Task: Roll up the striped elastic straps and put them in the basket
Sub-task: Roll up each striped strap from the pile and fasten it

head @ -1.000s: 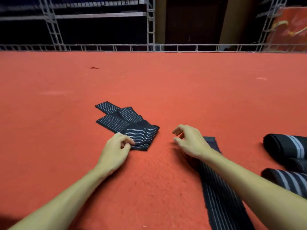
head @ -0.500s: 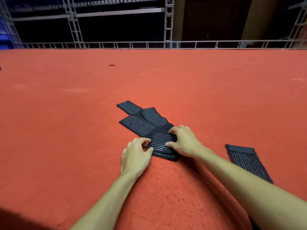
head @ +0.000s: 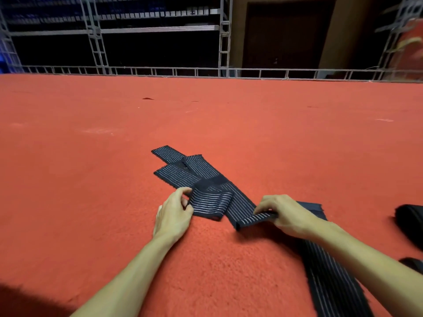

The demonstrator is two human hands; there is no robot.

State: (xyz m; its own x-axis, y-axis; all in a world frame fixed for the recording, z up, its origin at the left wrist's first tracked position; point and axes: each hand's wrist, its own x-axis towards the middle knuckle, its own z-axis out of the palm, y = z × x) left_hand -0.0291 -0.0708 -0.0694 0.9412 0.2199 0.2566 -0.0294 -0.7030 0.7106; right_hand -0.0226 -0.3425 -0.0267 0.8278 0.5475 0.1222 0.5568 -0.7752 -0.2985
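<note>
Red carpet (head: 91, 179) is shown carrying a heap of striped elastic straps (head: 183, 175), laid near its middle and well short of the far edge. The folded bundle (head: 210, 202) at the heap's near end is pinched at its left side between thumb and fingers of the left hand (head: 174, 213). A strap end (head: 254, 219) is pinched and held just off the carpet by the curled fingers of the right hand (head: 290, 216). Another long strap (head: 332, 282) is laid out beneath the right forearm towards the near right corner, and dark rolls (head: 409, 223) are seen at the right edge. No basket is in view. The straps are judged light, soft and stretchy, likely to spring loose unless tension is kept; the free end, taken across its full width, is thought the best hold for starting a roll. Half a second earlier both hands were set on the folded bundle; since then the right hand has been drawn rightward with the strap end, while the left has been kept at the bundle.
</note>
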